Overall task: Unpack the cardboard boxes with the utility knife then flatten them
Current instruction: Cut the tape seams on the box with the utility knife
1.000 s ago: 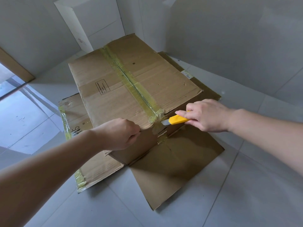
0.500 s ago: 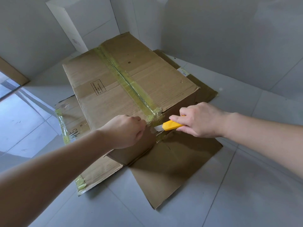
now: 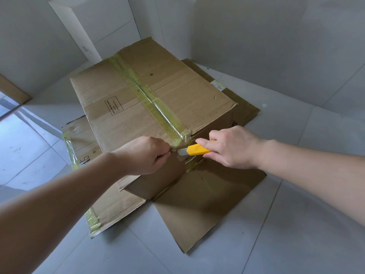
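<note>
Cardboard box (image 3: 158, 95) stood on flattened cardboard sheets (image 3: 207, 204) on the tiled floor (image 3: 296, 234), its near edge between two hands. At that edge, the left hand (image 3: 146, 155) pinched the tape end, and the right hand (image 3: 233, 147) gripped a yellow utility knife (image 3: 197, 150), blade pointing left at the seam. The yellowed tape strip (image 3: 150, 95) ran straight away from the blade (toward the far wall). The box was sealed, so its contents could not be seen.
</note>
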Available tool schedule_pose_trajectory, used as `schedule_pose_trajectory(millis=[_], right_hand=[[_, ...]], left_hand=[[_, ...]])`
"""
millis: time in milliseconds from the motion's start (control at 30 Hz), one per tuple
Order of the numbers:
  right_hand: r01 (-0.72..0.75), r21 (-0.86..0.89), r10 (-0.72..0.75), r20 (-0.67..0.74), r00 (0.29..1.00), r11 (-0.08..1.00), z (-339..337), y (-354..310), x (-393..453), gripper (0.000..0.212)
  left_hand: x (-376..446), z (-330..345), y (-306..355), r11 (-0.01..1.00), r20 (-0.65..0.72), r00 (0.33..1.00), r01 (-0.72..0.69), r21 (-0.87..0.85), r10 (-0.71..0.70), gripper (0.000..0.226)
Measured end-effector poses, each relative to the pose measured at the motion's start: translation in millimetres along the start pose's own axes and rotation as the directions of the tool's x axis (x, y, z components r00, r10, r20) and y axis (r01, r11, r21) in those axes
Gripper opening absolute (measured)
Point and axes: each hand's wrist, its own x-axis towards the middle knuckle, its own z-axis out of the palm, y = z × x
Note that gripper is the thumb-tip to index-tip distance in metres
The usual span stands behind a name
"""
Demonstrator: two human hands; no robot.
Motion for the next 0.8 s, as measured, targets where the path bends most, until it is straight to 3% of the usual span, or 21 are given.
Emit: schedule_pose_trajectory(millis=[133, 300, 467, 500, 633, 700, 800], right_hand=[[-0.036, 0.007, 0.036, 0.005, 0.999, 0.999, -2.8, -1.8, -4.8, 0.053], [0.034, -0.084, -0.028, 0.071, 0.997, 0.996, -15.9, 11.9, 6.7, 0.041], [0.030, -0.054, -0.022, 0.143, 0.990, 0.998, -19.6, 12.9, 4.5, 0.040], [0.000, -0.063, 0.011, 0.166, 0.986, 0.998, -22.3, 13.5, 3.5, 0.041], [-0.380, -0.085, 0.389, 0.160, 0.907, 0.921, -46.5, 42.3, -3.0, 0.048], [-0.404, -0.013, 0.403, 0.101, 0.910, 0.915, -52.9, 44.7, -9.7, 0.046], [-0.497, 0.222, 0.481, 0.126, 0.868, 0.839, -51.9, 25.1, -12.9, 0.040]], left_hand=[[-0.7, 0.2, 0.8, 1.000, 0.011, 1.000, 0.005, 0.000, -0.005, 0.028], [-0.8, -0.9, 2.6, 1.000, 0.001, 1.000, -0.003, 0.004, 0.003, 0.028], [0.3, -1.3, 3.7, 1.000, -0.006, 1.000, -0.001, 0.000, 0.001, 0.027], [0.7, -1.8, 3.9, 1.000, -0.006, 1.000, 0.002, -0.004, -0.002, 0.027], [-3.9, -2.3, 4.8, 1.000, 0.012, 1.000, 0.026, 0.015, -0.027, 0.028], [-4.5, -1.9, 7.6, 0.997, 0.022, 0.997, 0.072, 0.033, -0.073, 0.030], [12.5, -9.3, 17.9, 0.965, 0.118, 0.966, 0.214, 0.150, -0.232, 0.026]])
